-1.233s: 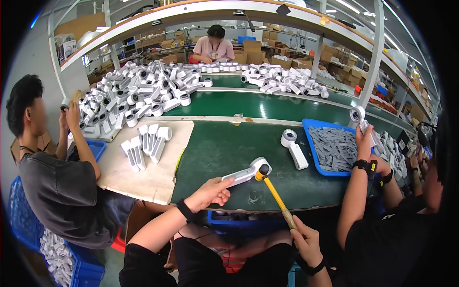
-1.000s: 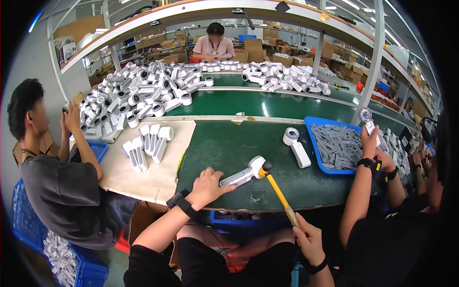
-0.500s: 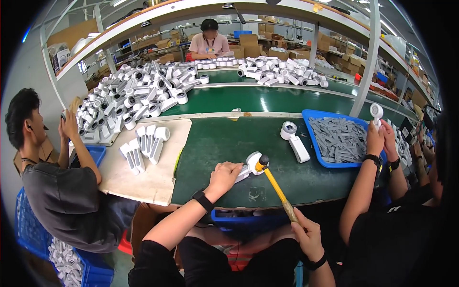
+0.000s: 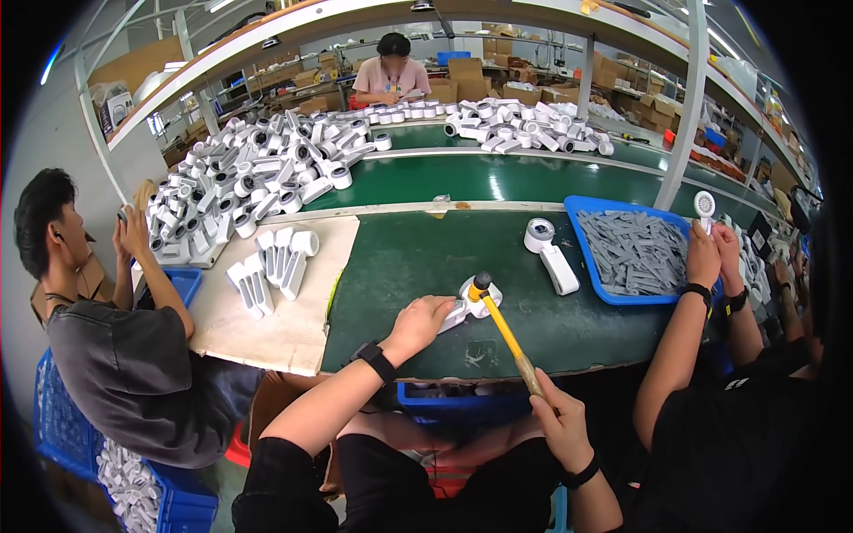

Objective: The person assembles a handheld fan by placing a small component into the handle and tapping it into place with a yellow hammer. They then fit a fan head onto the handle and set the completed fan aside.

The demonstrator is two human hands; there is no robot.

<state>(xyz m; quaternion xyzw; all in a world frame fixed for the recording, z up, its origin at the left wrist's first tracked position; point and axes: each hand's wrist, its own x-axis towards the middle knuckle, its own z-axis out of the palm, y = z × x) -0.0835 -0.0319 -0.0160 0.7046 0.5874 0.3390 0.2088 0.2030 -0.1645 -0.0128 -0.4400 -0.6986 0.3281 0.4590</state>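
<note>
You have one yellow-handled mallet (image 4: 502,324), two white handheld fans (image 4: 468,303) on the green mat (image 4: 418,258), one blue tray (image 4: 622,293), and three other workers nearby.

White handheld fan (image 4: 469,304), yellow-handled hammer (image 4: 503,330) with black head, green table mat (image 4: 418,258), blue tray (image 4: 582,213) of grey parts (image 4: 633,251)

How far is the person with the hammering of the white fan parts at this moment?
Looks done: a small group of white handheld fan bodies lies on the board at the left. In hand: the left hand steadies one white fan body on the green mat, while the right hand rests the yellow-handled mallet on its round head. Left: another fan body waits apart near the blue tray of grey parts.
</note>
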